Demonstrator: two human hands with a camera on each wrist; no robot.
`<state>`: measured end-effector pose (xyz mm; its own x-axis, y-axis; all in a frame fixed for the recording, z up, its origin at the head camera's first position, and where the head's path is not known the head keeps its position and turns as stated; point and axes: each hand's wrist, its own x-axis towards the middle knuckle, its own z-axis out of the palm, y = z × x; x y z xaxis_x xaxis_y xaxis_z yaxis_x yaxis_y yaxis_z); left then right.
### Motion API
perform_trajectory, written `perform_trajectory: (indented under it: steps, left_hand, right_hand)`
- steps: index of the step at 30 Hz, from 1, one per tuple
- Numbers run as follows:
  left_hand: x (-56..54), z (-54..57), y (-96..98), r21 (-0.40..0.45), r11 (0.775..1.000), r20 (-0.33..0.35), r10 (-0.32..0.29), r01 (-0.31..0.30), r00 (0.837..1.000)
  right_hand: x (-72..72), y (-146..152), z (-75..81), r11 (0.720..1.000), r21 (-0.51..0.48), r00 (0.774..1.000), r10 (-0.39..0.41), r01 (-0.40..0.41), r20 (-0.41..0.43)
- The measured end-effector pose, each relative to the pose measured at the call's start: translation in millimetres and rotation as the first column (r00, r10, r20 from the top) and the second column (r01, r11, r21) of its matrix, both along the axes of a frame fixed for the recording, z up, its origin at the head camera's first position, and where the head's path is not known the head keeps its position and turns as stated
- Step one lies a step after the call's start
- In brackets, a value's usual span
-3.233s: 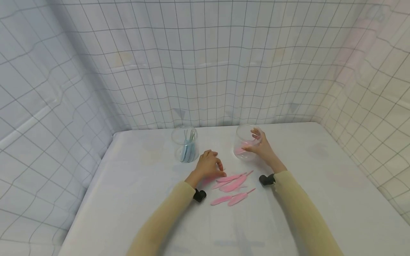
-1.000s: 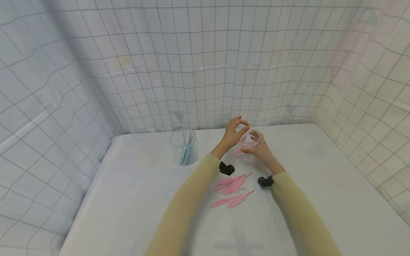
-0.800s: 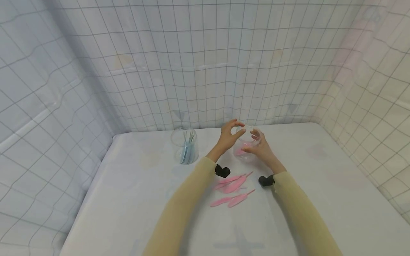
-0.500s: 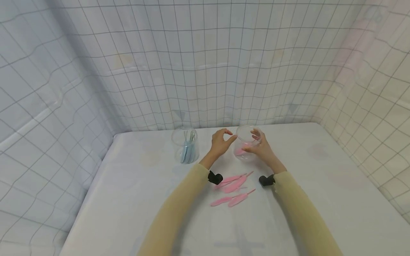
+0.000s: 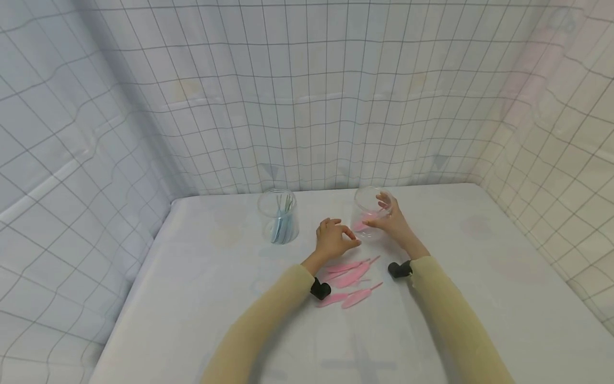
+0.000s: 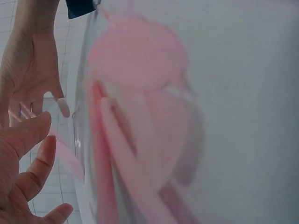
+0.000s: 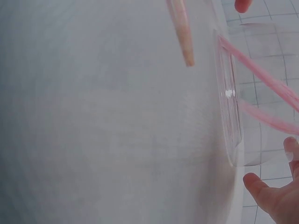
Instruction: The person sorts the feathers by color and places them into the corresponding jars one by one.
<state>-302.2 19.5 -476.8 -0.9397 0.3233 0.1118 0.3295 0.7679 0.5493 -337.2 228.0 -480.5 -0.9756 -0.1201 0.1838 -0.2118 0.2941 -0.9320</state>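
While the right hand [image 5: 397, 225] holds a jar [image 5: 360, 217], only the left wrist view shows the left hand [image 5: 332, 241] narrow, fingertips apart.

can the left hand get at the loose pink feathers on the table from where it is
Likely yes: the left hand is close to the loose pink feathers, seems to hold nothing, and no visible object blocks it; the clear jar at the right hand stands farther back.

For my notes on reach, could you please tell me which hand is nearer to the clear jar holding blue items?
Left. The left hand is to the right of that jar, apart from it; the right hand is farther right, holding the other jar.
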Motion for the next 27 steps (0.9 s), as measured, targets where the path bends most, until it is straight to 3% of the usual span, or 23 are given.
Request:
perform_trajectory:
  steps: [6, 10, 21, 27]
  left_hand:
    - [8.1, -9.7, 0.7, -0.048, 0.993, 0.071, -0.103, 0.107, 0.992]
    - [10.9, -15.2, -1.5, -0.034, 0.988, 0.125, -0.142, 0.148, 0.982]
    - [13.7, -14.2, -3.2, -0.023, 0.982, 0.129, -0.181, 0.186, 0.975]
    - [15.5, -13.2, -4.7, -0.068, 0.984, 0.093, -0.16, 0.167, 0.983]
  right_hand:
    - [0.6, -0.3, 0.5, 1.0, -0.005, 1.0, 0.007, -0.007, -0.002]
    - [1.0, -0.1, 0.0, 1.0, -0.008, 1.0, 0.011, -0.011, -0.006]
    - [0.8, 0.4, 0.7, 1.0, -0.023, 1.0, 0.022, -0.022, 0.004]
    - [2.4, 0.4, 0.9, 1.0, 0.004, 1.0, 0.014, -0.014, 0.0]
